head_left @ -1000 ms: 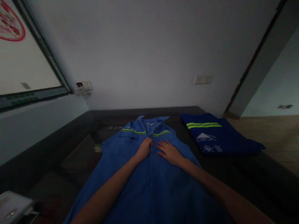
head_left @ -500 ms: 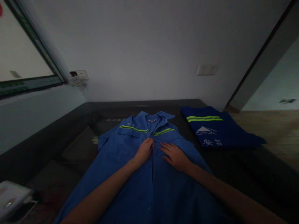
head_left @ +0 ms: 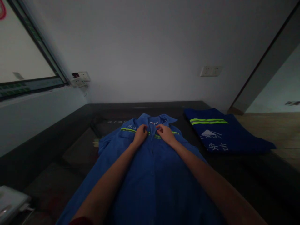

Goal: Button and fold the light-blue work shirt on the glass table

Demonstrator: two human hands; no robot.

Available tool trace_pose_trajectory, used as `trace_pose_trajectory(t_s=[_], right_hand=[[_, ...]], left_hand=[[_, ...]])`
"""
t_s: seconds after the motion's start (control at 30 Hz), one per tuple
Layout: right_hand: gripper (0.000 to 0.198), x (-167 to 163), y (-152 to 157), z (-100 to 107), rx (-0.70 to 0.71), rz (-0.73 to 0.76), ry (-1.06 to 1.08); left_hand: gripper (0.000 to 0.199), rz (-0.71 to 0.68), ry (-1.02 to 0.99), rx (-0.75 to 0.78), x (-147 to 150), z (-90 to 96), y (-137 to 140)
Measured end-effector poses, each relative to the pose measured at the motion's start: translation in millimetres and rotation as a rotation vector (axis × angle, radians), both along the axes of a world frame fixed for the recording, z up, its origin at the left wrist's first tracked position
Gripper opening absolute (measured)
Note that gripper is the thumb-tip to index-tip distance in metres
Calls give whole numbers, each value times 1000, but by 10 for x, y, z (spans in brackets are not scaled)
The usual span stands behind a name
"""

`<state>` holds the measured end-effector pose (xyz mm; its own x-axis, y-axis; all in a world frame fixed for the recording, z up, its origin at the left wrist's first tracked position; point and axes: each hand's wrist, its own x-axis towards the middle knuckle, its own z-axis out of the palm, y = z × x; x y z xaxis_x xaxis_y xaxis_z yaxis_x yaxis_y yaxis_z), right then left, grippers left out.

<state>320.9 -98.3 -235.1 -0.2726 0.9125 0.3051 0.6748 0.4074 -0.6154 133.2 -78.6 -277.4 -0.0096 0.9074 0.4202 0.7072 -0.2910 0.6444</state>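
Observation:
A blue work jacket (head_left: 140, 175) with a collar and yellow-green stripes lies front up, spread over the dark table, its collar end toward the wall. The neck is open, and a label shows inside the collar. My left hand (head_left: 140, 134) is closed at the left front edge, just below the collar, fingertips pinching the cloth. Opposite it, my right hand (head_left: 165, 132) pinches the right front edge by the stripe, thumb and forefinger together. A narrow gap of cloth lies between the hands. The fingertips partly cover the edges they hold.
To the right lies a folded dark blue garment (head_left: 213, 131) with a yellow-green stripe and white lettering. The dark table (head_left: 105, 109) meets the wall, which carries a socket plate (head_left: 210, 71). A pale box (head_left: 11, 203) with a cable stands at the lower left.
Both hands have moved up the jacket front to just below the collar. My right hand, which lay flat and spread on the chest, has closed into a pinch.

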Motion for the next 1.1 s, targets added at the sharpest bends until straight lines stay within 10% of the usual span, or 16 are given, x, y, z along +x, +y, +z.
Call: trace_pose_trajectory(t_s=[0.3, 1.1], right_hand=[[33, -24, 334, -459, 110, 84, -45], [45, -28, 312, -478, 148, 136, -4]], left_hand=[[11, -95, 133, -42, -100, -86, 90], [9, -161, 209, -85, -92, -109, 110]])
